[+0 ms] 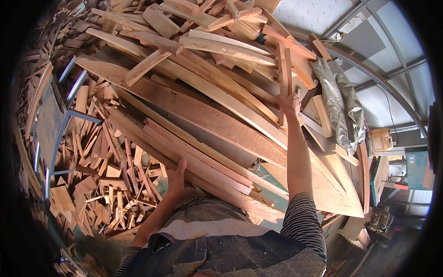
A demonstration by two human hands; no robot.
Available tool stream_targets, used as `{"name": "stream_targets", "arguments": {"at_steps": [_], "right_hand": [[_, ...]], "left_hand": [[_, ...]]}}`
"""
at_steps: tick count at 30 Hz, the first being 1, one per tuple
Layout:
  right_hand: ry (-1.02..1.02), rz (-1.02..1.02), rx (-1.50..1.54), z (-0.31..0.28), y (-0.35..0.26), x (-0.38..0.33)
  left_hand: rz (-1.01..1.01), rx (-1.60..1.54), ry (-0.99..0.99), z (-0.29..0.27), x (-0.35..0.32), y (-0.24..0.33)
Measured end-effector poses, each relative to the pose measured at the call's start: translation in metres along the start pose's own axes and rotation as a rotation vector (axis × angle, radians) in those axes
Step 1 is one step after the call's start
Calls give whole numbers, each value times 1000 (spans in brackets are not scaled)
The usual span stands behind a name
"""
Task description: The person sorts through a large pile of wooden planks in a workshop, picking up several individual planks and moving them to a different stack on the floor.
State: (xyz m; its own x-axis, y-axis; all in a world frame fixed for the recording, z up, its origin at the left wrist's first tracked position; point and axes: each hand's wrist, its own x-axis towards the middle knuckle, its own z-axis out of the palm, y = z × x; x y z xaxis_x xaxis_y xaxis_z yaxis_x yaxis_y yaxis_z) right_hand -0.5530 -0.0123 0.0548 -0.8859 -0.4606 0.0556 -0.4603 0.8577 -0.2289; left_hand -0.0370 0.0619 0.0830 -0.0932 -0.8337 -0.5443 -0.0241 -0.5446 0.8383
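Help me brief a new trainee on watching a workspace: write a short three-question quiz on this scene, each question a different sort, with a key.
1. Which hand grips the narrow sticks?
2. True or false: loose wood scraps lie to the left of the left hand.
3. Where is the silvery sheet?
A) Under the left hand
B) To the right of the narrow sticks
C) Among the wood scraps on the left

Key
1. The right hand, reaching out across the planks.
2. True.
3. B.
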Motion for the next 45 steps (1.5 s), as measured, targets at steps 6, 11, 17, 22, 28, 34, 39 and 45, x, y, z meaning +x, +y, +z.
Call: {"name": "stream_targets", "arguments": {"at_steps": [6,11,17,22,28,34,39,45], "right_hand": [[-71,-16,313,-7,43,29],[-31,-410,521,-97,16,-52],[-493,-504,494,-151,-13,-211],[-478,-898,289,-98,-31,-291],[-692,-772,542,-53,-19,-299],[-773,-551,780,-37,-17,-286],[-592,-660,572,-81,-46,-302],[-251,-977,557,-70,-53,-327]], "left_hand": [[11,-6,-102,-2,10,-4],[112,-10,57,-18,31,-59],[81,-41,64,-15,23,-49],[112,-47,17,-13,22,-43],[119,-4,44,-13,16,-32],[82,15,-37,-19,23,-41],[140,-107,-44,-16,15,-26],[84,-11,-50,-20,10,-17]]}}
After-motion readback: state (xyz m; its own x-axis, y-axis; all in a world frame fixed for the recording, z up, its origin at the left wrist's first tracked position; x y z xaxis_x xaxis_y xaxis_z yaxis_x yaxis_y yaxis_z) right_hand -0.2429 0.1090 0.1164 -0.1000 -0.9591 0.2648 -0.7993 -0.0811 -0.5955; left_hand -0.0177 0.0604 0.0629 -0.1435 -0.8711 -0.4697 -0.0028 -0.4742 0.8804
